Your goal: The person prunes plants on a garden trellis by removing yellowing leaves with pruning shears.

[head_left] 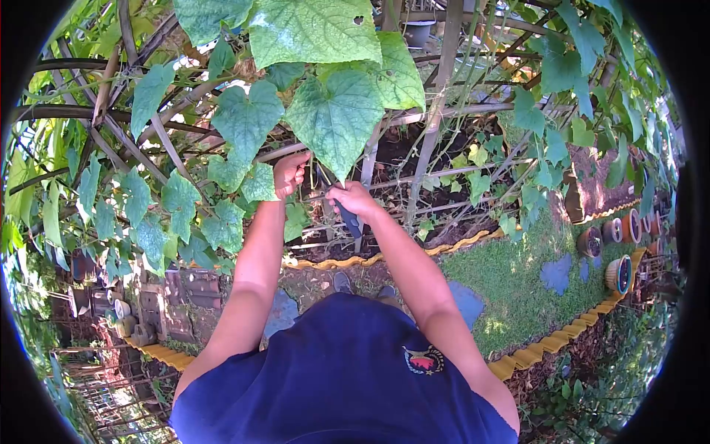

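Observation:
My left hand point(291, 176) is raised under the climbing vine, fingers curled in a pinch. What lies between them is too small to make out; thin stems hang beside the fingertips. Just to its right and slightly lower, my right hand point(353, 200) is wrapped around dark-handled pruning shears point(347, 220). The handle points down out of the fist, and the front end points up toward the left hand, partly lost among stems. A broad green vine leaf point(334, 118) hangs directly above both hands. Another smaller leaf point(259, 183) is beside my left wrist.
A lattice of wooden poles point(436, 111) carries the vine in front of me. Wavy yellow edging point(414, 251) borders the bed near my feet. Grass point(510, 281) with stepping stones point(556, 274) lies to the right, and several flower pots point(618, 274) line its far side.

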A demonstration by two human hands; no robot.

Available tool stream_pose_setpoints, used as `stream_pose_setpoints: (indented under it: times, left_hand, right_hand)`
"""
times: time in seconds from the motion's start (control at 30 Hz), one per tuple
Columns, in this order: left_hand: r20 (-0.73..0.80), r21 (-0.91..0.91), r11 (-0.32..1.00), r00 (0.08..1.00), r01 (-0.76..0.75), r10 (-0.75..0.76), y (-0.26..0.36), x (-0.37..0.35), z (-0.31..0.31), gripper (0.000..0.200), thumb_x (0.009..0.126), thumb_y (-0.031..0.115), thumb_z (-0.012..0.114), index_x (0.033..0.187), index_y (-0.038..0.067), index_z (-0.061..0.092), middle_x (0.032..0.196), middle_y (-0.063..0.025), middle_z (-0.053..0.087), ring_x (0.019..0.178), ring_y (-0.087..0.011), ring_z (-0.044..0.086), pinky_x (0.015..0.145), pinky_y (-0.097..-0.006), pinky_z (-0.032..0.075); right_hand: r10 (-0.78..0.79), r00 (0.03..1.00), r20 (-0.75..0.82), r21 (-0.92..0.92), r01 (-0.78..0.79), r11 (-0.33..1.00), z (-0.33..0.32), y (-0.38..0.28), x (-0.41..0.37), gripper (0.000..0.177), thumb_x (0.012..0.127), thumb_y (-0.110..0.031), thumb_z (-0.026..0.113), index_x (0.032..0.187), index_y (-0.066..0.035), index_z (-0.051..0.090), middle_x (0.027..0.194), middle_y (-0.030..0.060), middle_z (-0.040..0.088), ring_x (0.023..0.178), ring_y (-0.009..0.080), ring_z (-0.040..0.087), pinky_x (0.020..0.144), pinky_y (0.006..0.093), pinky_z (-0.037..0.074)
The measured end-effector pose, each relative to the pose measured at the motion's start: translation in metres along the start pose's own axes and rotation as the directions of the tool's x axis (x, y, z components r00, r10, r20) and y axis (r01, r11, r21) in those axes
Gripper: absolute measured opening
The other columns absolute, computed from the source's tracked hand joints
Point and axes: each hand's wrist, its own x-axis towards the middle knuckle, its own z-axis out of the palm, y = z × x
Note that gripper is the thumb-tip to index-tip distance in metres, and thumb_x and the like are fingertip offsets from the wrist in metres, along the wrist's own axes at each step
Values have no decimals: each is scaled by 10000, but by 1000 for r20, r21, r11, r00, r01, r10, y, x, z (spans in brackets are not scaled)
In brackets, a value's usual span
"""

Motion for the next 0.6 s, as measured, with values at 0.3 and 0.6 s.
stream_pose_setpoints:
  times: [0.3, 0.6]
  left_hand:
    - [-68, -24, 998, 996, 51, -52, 4, 16, -4, 137, 836, 118, 772, 815, 98, 638, 545, 41, 443, 384, -65, 329, 356, -241, 232]
    - [-137, -7, 998, 988, 67, -67, 11, 5, 9, 125, 865, 111, 713, 781, 111, 620, 570, 44, 473, 366, -65, 339, 330, -233, 267]
  right_hand:
    - [18, 998, 61, -106, -12, 994, 0, -12, 12, 209, 896, -195, 666, 991, -9, 670, 846, 47, 667, 689, 124, 625, 636, 277, 528]
    - [-98, 995, 37, -22, 99, 995, -5, 0, 27, 210, 841, -164, 704, 925, 25, 740, 728, 30, 670, 586, 106, 591, 564, 263, 484]
